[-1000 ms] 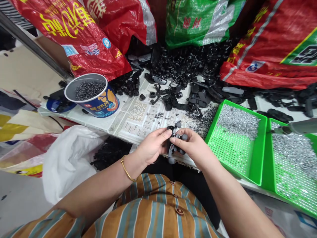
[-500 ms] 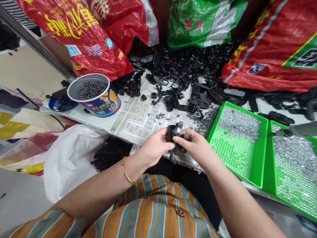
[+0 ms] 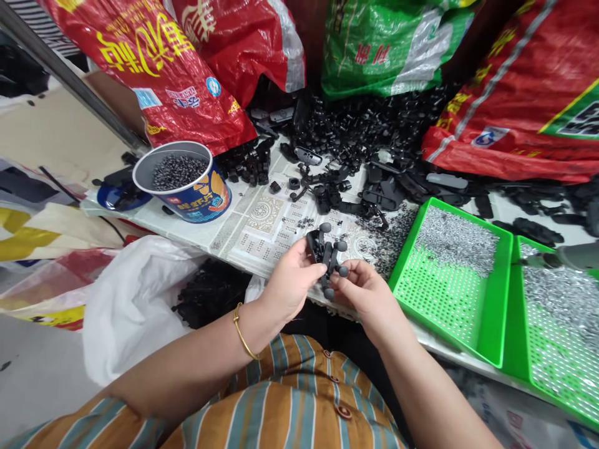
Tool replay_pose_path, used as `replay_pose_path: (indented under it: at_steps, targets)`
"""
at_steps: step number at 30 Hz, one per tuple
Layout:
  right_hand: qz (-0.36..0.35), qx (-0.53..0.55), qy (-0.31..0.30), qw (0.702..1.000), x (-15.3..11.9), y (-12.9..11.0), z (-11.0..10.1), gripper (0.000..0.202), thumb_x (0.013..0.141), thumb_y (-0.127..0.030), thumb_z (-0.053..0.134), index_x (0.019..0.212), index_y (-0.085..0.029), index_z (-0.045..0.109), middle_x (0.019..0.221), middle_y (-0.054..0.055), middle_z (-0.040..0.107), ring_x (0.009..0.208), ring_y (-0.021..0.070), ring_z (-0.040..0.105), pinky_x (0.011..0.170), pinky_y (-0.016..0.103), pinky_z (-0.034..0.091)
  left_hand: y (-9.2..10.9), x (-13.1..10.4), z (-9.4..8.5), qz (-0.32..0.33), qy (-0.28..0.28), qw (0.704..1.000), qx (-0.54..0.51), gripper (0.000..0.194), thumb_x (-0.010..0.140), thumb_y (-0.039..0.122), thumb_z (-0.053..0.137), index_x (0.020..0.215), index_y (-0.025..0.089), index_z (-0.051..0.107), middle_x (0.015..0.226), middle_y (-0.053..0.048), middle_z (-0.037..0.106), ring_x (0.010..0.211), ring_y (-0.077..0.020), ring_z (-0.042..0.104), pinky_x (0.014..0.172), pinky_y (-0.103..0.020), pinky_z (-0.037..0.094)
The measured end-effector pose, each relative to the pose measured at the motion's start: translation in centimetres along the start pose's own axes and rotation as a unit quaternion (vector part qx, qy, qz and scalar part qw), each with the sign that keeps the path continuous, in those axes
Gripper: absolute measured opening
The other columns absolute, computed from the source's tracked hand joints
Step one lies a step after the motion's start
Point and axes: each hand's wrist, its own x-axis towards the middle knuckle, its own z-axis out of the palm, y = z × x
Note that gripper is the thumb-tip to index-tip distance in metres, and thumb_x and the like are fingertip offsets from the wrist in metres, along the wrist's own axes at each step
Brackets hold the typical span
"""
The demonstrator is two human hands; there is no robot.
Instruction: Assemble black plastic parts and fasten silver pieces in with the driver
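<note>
My left hand [image 3: 292,280] is closed on a black plastic bracket [image 3: 329,254], thumb in front and fingers behind. Several short arms with round, knob-like ends stick out of the bracket, which is held tilted over the table's front edge. At its lower right side, the thumb and forefinger of my right hand [image 3: 367,292] pinch against it; the exact contact point is partly hidden. Just beyond my hands, tiny dark pieces [image 3: 306,222] lie scattered on the patterned tabletop [image 3: 262,212]. Farther back is a heap of small black plastic parts [image 3: 360,134].
Two green perforated trays [image 3: 508,293] with small silvery pieces stand at right, a grey-tipped tool [image 3: 575,255] over one. A blue tub [image 3: 201,196] of small dark pieces stands left. Red [image 3: 187,81] and green bags [image 3: 374,50] line the back. A white sack [image 3: 126,312] hangs below left.
The bracket has turned in my left hand, showing more of its arms. My right hand has shifted slightly down, its thumb moving from the bracket's front to its lower right side.
</note>
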Motion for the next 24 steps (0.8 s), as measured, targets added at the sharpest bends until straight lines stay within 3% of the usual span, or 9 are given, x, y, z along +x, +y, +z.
replay_pose_path:
  at_steps: [5,9,13,17,21,24]
  targets:
    - [0.034,0.046,-0.003,0.998,0.4,-0.1,0.0,0.032,0.055,-0.025,0.074,0.074,-0.019,0.049,0.060,-0.006,0.057,0.053,0.0054,0.053,0.053,0.017,0.042,-0.4,-0.3,-0.1,0.016,-0.013,1.000,-0.011,0.042,0.066,0.001,0.055,0.105,0.018,0.055,0.105,-0.003,0.062,0.099,-0.0155,0.056,0.091,-0.030,0.040]
    - [0.053,0.095,-0.014,0.994,0.3,0.0,0.3,0.031,0.053,-0.019,0.073,0.073,-0.020,0.049,0.059,-0.008,0.054,0.048,0.0041,0.049,0.047,0.016,0.038,-0.8,-0.5,-0.1,0.037,-0.030,0.999,-0.023,0.057,0.067,0.001,0.056,0.120,0.021,0.047,0.119,-0.005,0.057,0.106,-0.0171,0.054,0.094,-0.032,0.040]
    - [0.024,0.118,-0.013,0.993,0.3,0.5,0.6,0.031,0.055,-0.021,0.073,0.073,-0.020,0.048,0.061,-0.008,0.054,0.053,0.0056,0.052,0.054,0.019,0.042,-1.0,-0.3,-0.1,0.044,-0.034,0.998,-0.031,0.067,0.068,0.002,0.056,0.129,0.025,0.038,0.128,-0.005,0.050,0.107,-0.0184,0.054,0.094,-0.034,0.041]
    - [-0.034,-0.034,-0.020,0.999,0.2,0.1,-0.4,0.028,0.060,-0.028,0.072,0.078,-0.020,0.051,0.068,-0.005,0.057,0.059,0.0077,0.054,0.058,0.022,0.043,-0.9,-0.2,-0.3,0.037,-0.010,0.999,-0.030,0.070,0.069,0.001,0.054,0.132,0.025,0.035,0.127,-0.005,0.051,0.111,-0.0174,0.051,0.093,-0.030,0.041]
    - [-0.078,-0.148,-0.007,0.986,0.3,-1.8,-1.6,0.033,0.067,-0.036,0.067,0.093,-0.019,0.056,0.083,0.002,0.061,0.070,0.0125,0.057,0.063,0.026,0.045,-0.6,-0.3,-0.3,0.001,-0.005,1.000,-0.009,0.069,0.070,0.005,0.054,0.133,0.027,0.034,0.129,-0.006,0.050,0.103,-0.0185,0.055,0.075,-0.027,0.048]
    - [-0.098,-0.174,-0.002,0.980,0.9,-2.5,-1.6,0.031,0.067,-0.039,0.066,0.088,-0.018,0.059,0.078,0.001,0.060,0.064,0.0106,0.052,0.057,0.024,0.041,-0.5,-0.5,-0.3,-0.021,-0.011,1.000,0.008,0.070,0.069,0.006,0.055,0.132,0.028,0.035,0.129,-0.006,0.049,0.097,-0.0172,0.056,0.065,-0.022,0.048]
